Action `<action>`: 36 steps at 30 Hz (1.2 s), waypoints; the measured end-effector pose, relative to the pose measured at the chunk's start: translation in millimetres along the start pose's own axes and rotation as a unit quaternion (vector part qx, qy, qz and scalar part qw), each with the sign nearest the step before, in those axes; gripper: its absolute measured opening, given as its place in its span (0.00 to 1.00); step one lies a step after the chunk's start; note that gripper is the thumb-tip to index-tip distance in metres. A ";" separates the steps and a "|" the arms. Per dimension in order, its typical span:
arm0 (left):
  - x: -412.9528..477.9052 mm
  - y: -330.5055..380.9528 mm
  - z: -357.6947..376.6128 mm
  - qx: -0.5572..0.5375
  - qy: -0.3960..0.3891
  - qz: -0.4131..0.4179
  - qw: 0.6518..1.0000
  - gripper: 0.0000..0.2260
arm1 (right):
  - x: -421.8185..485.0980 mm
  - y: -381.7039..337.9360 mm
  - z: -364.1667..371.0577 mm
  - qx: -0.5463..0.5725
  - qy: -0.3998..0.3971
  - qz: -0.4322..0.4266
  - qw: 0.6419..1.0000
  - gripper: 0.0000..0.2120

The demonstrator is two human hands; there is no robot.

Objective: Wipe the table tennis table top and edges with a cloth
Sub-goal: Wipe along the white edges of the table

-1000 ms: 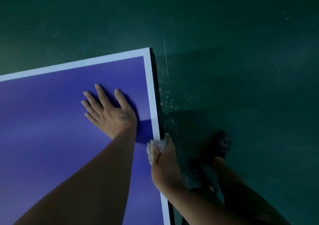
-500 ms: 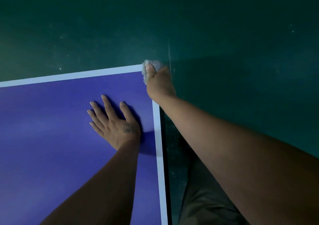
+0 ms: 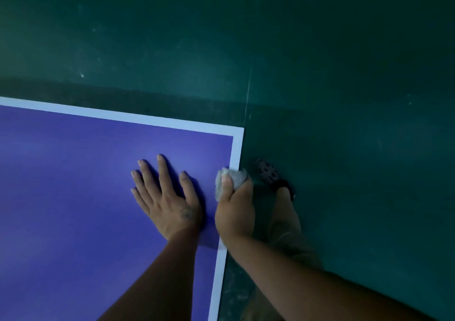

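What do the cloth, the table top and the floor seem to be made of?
Cloth: soft fabric, pale grey, matte; it bunches into a wad in the right hand. Table top: rigid flat board, likely painted wood composite, smooth matte purple-blue with a white edge line. Floor: dark green, smooth, perhaps painted concrete or vinyl; pale specks and scuffs show.

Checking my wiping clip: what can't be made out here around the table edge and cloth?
Head view: side face of the table beneath the cloth, hidden by the cloth and right hand.
Head view: rest of the table, cut off left and bottom.
Head view: shoe, too dim for detail.
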State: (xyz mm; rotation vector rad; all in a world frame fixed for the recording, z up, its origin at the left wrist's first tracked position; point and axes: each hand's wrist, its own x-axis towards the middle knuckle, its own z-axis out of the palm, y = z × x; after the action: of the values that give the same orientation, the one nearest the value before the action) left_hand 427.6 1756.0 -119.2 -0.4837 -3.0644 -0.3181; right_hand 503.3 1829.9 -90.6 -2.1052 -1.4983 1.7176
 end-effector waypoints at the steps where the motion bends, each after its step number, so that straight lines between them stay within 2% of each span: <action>1: 0.7 -0.7 0.5 -0.001 0.004 0.002 1.000 0.28 | 17.2 -17.9 -0.9 0.001 0.007 -0.005 1.000 0.25; 4: 2.8 -1.7 -0.3 0.003 0.000 0.004 1.000 0.28 | 66.5 -77.3 -9.8 0.037 -0.008 -0.043 0.998 0.23; 6: 2.5 -0.3 -1.6 0.008 -0.003 0.005 1.000 0.28 | 83.8 -100.4 -20.9 -0.020 -0.034 -0.050 0.998 0.22; 9: 3.6 -0.1 -2.9 0.004 -0.011 0.007 1.000 0.27 | 70.5 -98.2 -44.1 -0.088 -0.062 -0.039 0.993 0.21; 12: 4.1 -1.3 -3.5 0.007 -0.017 0.005 1.000 0.28 | 37.1 -81.7 -54.7 -0.135 -0.088 0.003 0.987 0.25; 18: 7.5 6.4 -7.0 0.003 -0.036 -0.025 0.999 0.28 | 70.0 -90.5 -36.5 -0.129 -0.112 0.023 0.985 0.30; 20: 9.1 11.9 -7.0 0.005 -0.034 -0.095 0.995 0.28 | 81.9 -92.2 -37.4 -0.156 -0.128 0.002 0.979 0.32; 21: 12.6 17.5 -6.9 0.000 -0.030 -0.163 0.986 0.28 | 84.4 -95.1 -41.5 -0.170 -0.139 -0.022 0.975 0.32; 23: 27.8 32.9 -5.4 -0.018 -0.021 -0.319 0.947 0.29 | 90.9 -99.4 -53.2 -0.187 -0.176 -0.089 0.962 0.30; 26: 63.0 56.6 -0.3 -0.025 -0.004 -0.474 0.880 0.29 | 117.8 -116.9 -72.8 -0.272 -0.291 -0.156 0.904 0.29; 29: 88.8 68.2 4.8 -0.014 0.014 -0.539 0.842 0.29 | 148.7 -146.1 -81.1 -0.418 -0.410 -0.180 0.790 0.30; 31: 92.3 69.7 7.2 0.001 0.011 -0.552 0.834 0.29 | 157.0 -162.4 -73.1 -0.490 -0.441 -0.187 0.728 0.31; 33: 91.6 69.7 7.8 0.003 0.012 -0.553 0.833 0.29 | 152.1 -173.6 -55.8 -0.520 -0.446 -0.205 0.699 0.29; 36: 92.1 70.7 8.7 0.002 0.017 -0.555 0.831 0.29 | 139.6 -186.3 -10.9 -0.510 -0.454 -0.240 0.691 0.27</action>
State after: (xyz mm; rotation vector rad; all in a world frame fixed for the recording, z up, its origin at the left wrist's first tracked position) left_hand 361.7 1851.5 -108.8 1.3406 -2.8936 -0.2927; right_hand 382.7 2029.3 -84.1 -0.4920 -3.4708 1.9384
